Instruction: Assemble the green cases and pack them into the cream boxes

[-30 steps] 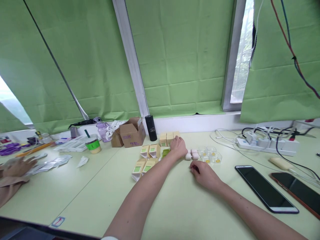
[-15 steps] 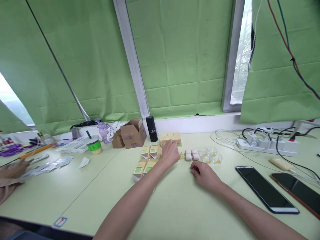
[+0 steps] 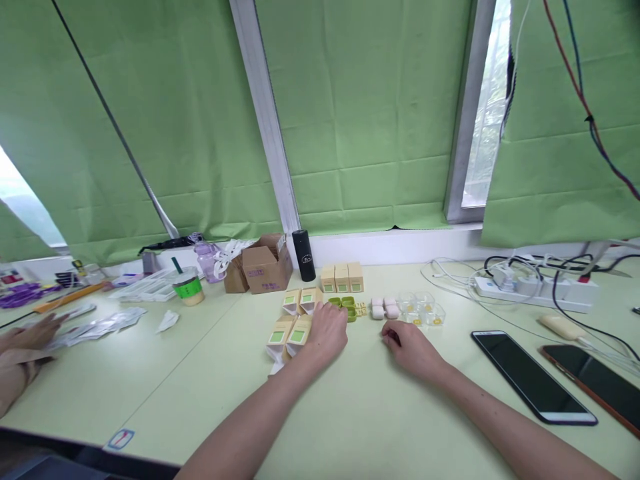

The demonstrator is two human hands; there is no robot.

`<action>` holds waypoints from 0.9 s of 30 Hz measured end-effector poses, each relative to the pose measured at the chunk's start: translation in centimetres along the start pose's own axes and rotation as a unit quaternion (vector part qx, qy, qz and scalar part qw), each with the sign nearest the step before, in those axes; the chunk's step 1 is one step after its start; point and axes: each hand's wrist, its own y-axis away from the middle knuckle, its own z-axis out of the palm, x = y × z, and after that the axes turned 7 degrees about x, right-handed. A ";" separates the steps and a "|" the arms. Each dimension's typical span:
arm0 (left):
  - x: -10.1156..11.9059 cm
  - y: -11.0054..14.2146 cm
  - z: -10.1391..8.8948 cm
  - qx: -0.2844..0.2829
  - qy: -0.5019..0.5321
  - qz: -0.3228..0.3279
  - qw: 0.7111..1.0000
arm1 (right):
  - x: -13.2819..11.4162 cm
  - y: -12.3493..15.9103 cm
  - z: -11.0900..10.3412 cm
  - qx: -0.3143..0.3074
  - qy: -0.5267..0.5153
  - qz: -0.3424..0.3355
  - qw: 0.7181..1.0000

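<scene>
My left hand (image 3: 329, 329) reaches over the inner edge of a group of small tan boxes with green labels (image 3: 299, 331). Its fingers bend downward and the tips are hidden, so I cannot tell whether they grip anything. Just beyond it sit small olive-green square pieces (image 3: 349, 304) and little yellow pieces (image 3: 361, 309). My right hand (image 3: 407, 343) rests on the table with fingers curled in and nothing visible in them. Closest to it are pale pink rounded pieces (image 3: 385, 308) and clear plastic cups with yellow centres (image 3: 421, 309).
Three tan boxes (image 3: 342, 278) stand at the back near a black bottle (image 3: 303, 256) and a cardboard box (image 3: 267, 268). Phones (image 3: 533, 377) and a power strip (image 3: 535, 293) with cables lie right. A lidded cup (image 3: 189, 288) and another person's hand (image 3: 37, 332) are left.
My left hand has moved back toward me and slightly left, from the rear boxes to the nearer ones. The olive-green pieces now show. My right hand has stayed in place.
</scene>
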 end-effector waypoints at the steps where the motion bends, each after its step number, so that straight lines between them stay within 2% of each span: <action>1: 0.0 -0.2 0.1 -0.003 -0.001 0.001 1.000 | 0.0 0.0 0.0 0.000 0.000 -0.001 1.000; 8: 0.1 -1.0 0.4 -0.017 -0.013 -0.003 1.000 | -0.4 0.1 -0.3 -0.005 0.004 -0.001 1.000; 20: 0.5 -0.3 0.9 -0.019 -0.001 0.005 1.000 | -0.4 0.2 -0.1 -0.007 0.014 0.000 1.000; 27: 1.0 0.7 0.3 -0.018 0.003 0.016 1.000 | -0.5 0.2 -0.1 -0.004 0.027 -0.004 1.000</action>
